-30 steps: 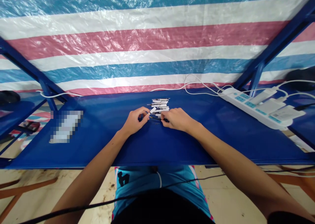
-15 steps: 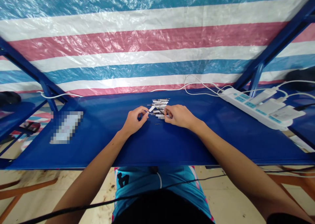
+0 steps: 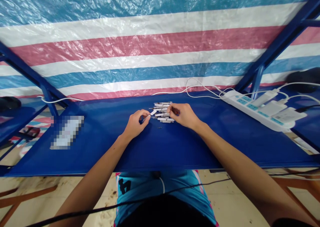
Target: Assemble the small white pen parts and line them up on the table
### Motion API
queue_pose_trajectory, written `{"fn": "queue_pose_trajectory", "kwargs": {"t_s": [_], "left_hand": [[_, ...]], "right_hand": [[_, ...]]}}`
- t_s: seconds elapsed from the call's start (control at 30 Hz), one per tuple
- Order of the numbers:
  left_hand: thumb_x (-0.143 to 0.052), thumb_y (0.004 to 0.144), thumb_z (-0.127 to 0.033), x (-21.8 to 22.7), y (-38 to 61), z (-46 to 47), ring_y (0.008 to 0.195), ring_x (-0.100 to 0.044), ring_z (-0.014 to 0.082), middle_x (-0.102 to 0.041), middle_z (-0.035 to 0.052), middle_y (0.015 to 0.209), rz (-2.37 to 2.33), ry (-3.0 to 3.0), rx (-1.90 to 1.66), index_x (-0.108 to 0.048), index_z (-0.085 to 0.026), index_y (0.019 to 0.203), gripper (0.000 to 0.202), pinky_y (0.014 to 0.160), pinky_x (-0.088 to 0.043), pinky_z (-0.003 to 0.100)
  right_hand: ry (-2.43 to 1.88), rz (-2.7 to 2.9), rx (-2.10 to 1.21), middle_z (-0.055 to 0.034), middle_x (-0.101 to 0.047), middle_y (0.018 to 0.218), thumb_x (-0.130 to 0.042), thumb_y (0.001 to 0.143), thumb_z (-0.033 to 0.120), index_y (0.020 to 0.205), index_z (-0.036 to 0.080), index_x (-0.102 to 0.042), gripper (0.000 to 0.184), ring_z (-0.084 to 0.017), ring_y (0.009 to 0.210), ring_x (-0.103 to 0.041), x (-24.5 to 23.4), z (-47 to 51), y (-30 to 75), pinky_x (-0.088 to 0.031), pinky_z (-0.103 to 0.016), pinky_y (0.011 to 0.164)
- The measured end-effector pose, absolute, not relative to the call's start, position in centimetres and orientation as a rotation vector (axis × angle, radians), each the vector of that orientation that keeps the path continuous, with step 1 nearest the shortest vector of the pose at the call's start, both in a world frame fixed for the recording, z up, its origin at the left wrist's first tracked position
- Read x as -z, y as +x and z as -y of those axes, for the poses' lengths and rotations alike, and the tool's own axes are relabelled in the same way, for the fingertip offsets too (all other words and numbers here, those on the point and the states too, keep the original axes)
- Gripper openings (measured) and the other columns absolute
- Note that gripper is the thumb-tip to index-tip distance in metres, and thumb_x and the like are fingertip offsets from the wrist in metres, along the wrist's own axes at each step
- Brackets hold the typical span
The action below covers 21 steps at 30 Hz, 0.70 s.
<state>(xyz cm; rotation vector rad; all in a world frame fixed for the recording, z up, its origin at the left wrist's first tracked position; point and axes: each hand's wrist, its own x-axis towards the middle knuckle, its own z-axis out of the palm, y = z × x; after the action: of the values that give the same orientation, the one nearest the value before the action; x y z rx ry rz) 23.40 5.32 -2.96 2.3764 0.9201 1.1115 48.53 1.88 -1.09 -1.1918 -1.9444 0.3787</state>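
Observation:
A small pile of white pen-like pieces (image 3: 162, 112) with dark tips lies on the blue table (image 3: 160, 143), near its far middle. My left hand (image 3: 135, 123) rests left of the pile, fingers pinched round one white piece (image 3: 152, 113) that points toward the heap. My right hand (image 3: 183, 114) sits at the pile's right side with its fingers curled onto the upper pieces; what they grip is hidden. A tiny dark bit (image 3: 159, 127) lies on the table just in front of the pile.
A white power strip (image 3: 246, 106) with several white chargers and cables runs along the right of the table. A blurred white patch (image 3: 67, 131) lies at the left. Blue frame posts (image 3: 257, 79) and a striped tarp (image 3: 150, 40) stand behind.
My right hand has moved away from me, from the pile's near edge up to its far right side. My left hand keeps its pinch on the white piece, almost still.

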Motion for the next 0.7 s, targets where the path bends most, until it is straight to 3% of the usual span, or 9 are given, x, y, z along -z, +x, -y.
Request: {"fn": "queue_pose_trajectory", "kwargs": {"t_s": [0.17,0.33,0.43,0.6,0.7], "left_hand": [[-0.059,0.094,-0.029,3.00,23.39,-5.36,0.077,-0.070,0.0180,-0.076,0.0039,0.085,-0.939,2.360,-1.117,-0.068,-0.021,0.092,0.013,0.070,-0.057,0.028],[-0.058,0.094,-0.031,2.90,23.41,-5.36,0.076,-0.070,0.0179,-0.076,0.0044,0.086,-0.937,2.353,-1.094,-0.068,-0.021,0.092,0.014,0.072,-0.057,0.029],[-0.058,0.095,-0.031,2.98,23.32,-5.41,0.076,-0.070,0.0182,-0.076,0.0043,0.085,-0.947,2.354,-1.082,-0.067,-0.021,0.092,0.014,0.073,-0.057,0.029],[-0.058,0.095,-0.031,3.12,23.24,-5.47,0.078,-0.070,0.0182,-0.076,0.0044,0.086,-0.956,2.358,-1.079,-0.068,-0.021,0.092,0.014,0.075,-0.057,0.030],[-0.059,0.095,-0.031,3.01,23.31,-5.42,0.079,-0.069,0.0190,-0.076,0.0043,0.086,-0.952,2.370,-1.077,-0.067,-0.021,0.092,0.013,0.076,-0.058,0.031]], "right_hand": [[-1.157,1.942,-0.373,-0.0044,-0.077,0.077,-0.053,0.095,0.024,0.095,0.022,-0.080,0.027,-0.017,0.066,-0.064,1.03,-1.89,48.75,-0.048,-0.027,0.067],[-1.233,1.934,-0.401,-0.0070,-0.079,0.091,-0.057,0.095,0.025,0.104,0.022,-0.078,0.023,-0.020,0.080,-0.070,1.04,-1.92,48.65,-0.053,-0.031,0.077],[-1.225,1.921,-0.422,-0.0072,-0.079,0.096,-0.057,0.095,0.026,0.098,0.021,-0.075,0.019,-0.021,0.083,-0.072,1.15,-1.96,48.60,-0.054,-0.032,0.079],[-1.280,1.895,-0.443,-0.0028,-0.077,0.081,-0.063,0.094,0.027,0.104,0.021,-0.072,0.015,-0.019,0.072,-0.069,0.99,-1.88,48.69,-0.052,-0.030,0.076],[-1.317,1.928,-0.397,-0.0023,-0.074,0.074,-0.066,0.093,0.025,0.107,0.021,-0.074,0.016,-0.020,0.077,-0.068,0.87,-1.87,48.84,-0.051,-0.030,0.078]]}}
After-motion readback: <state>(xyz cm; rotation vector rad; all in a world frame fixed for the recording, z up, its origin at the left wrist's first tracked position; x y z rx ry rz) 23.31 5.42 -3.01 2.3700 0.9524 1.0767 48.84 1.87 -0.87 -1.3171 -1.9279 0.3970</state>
